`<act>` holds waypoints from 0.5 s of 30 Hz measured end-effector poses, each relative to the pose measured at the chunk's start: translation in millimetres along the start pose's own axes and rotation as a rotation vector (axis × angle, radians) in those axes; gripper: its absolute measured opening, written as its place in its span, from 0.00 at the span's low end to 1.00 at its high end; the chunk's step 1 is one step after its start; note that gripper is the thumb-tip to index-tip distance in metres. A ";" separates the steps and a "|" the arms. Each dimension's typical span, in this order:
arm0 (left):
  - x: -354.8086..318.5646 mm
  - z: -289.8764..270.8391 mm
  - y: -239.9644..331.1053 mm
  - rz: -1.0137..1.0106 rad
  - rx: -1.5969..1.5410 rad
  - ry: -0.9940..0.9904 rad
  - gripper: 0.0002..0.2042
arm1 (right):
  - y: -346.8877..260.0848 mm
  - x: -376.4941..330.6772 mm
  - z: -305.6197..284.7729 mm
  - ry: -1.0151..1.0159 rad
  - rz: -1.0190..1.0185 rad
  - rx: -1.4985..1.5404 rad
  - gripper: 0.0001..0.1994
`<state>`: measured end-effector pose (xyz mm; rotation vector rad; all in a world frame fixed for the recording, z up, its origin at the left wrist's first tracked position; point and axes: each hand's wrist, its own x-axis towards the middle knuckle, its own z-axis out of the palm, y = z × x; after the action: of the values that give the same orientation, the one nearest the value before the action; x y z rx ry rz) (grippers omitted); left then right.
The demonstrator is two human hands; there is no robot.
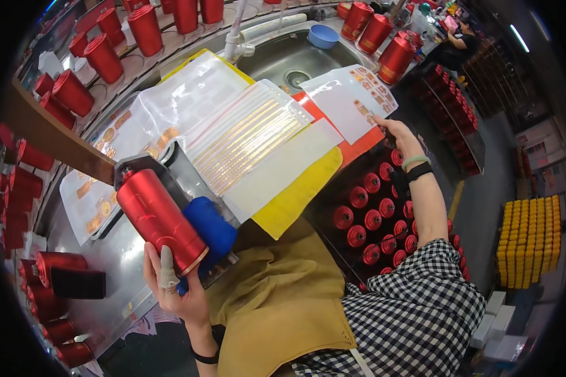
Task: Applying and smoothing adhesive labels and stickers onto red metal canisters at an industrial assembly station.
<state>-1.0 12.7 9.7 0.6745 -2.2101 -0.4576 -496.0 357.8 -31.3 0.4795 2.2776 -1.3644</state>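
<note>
My left hand (176, 290) is wrapped round the lower end of a shiny red metal canister (160, 217), a knitted cover on one finger. The canister lies tilted, its far end against a dark bracket (158, 156), beside a blue roll-shaped pad (209, 227). On the right, my right hand (393, 131) reaches out, its fingers pinched at the edge of a white decal sheet (339, 103) with gold and red decals. Whether a single decal is between the fingertips is too small to tell. A sheet of gold strips (251, 147) lies between my hands.
Yellow cloth (299, 204) lies under the sheets. Behind is a steel sink (273, 66) with a blue bowl (322, 36). Red canisters (104, 58) line the left and back; more stand in a rack (371, 220) by my right arm. A brown post (63, 132) slants in from the left.
</note>
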 end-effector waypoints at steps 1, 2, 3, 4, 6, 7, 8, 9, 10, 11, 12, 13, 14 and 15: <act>-0.6 -0.8 -1.0 -0.004 0.006 0.004 0.29 | -1.3 1.5 -0.8 -0.007 -0.002 -0.003 0.17; -1.2 -1.5 -2.6 0.009 0.000 -0.005 0.30 | -2.3 2.5 -1.9 -0.058 -0.016 -0.021 0.16; -1.7 -1.0 -3.9 0.024 -0.012 -0.015 0.31 | -2.9 2.1 -5.8 -0.101 -0.028 -0.037 0.16; -1.9 -0.2 -4.1 0.023 -0.015 -0.013 0.31 | -3.8 7.3 -8.7 -0.075 -0.022 -0.054 0.16; -1.7 0.9 -4.0 0.017 -0.013 -0.010 0.30 | -7.3 19.4 -21.2 -0.106 -0.036 -0.129 0.16; -1.7 1.1 -4.9 0.017 -0.017 -0.008 0.30 | -8.3 22.7 -25.8 -0.138 -0.048 -0.202 0.16; -1.9 1.6 -6.0 0.021 -0.020 -0.008 0.30 | -7.8 26.0 -28.6 -0.134 -0.051 -0.203 0.16; -2.8 1.2 -7.4 0.023 -0.017 -0.008 0.30 | -12.0 21.4 -22.6 -0.105 -0.062 -0.234 0.17; -3.5 0.7 -7.5 0.022 -0.016 -0.006 0.30 | -16.2 16.5 -17.1 -0.075 -0.075 -0.265 0.17; -4.3 0.2 -6.6 0.017 -0.024 -0.005 0.30 | -18.6 10.2 -12.4 -0.076 -0.077 -0.266 0.17; -3.2 1.0 -6.2 0.013 -0.035 0.000 0.30 | -22.9 0.3 -8.1 -0.046 -0.066 -0.241 0.17; -2.9 1.0 -6.8 0.015 -0.036 0.007 0.30 | -25.3 -5.6 -5.8 -0.017 -0.055 -0.216 0.16; -3.1 0.8 -7.7 0.022 -0.035 0.006 0.30 | -25.3 -5.1 -4.9 -0.016 -0.062 -0.215 0.16; -3.5 1.2 -7.7 0.029 -0.039 0.004 0.30 | -23.1 -3.3 -7.0 -0.028 -0.019 -0.241 0.17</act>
<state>2.5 8.7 3.0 0.6217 -2.1984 -0.4830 -506.2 353.3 -9.6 0.3576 2.3876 -1.0785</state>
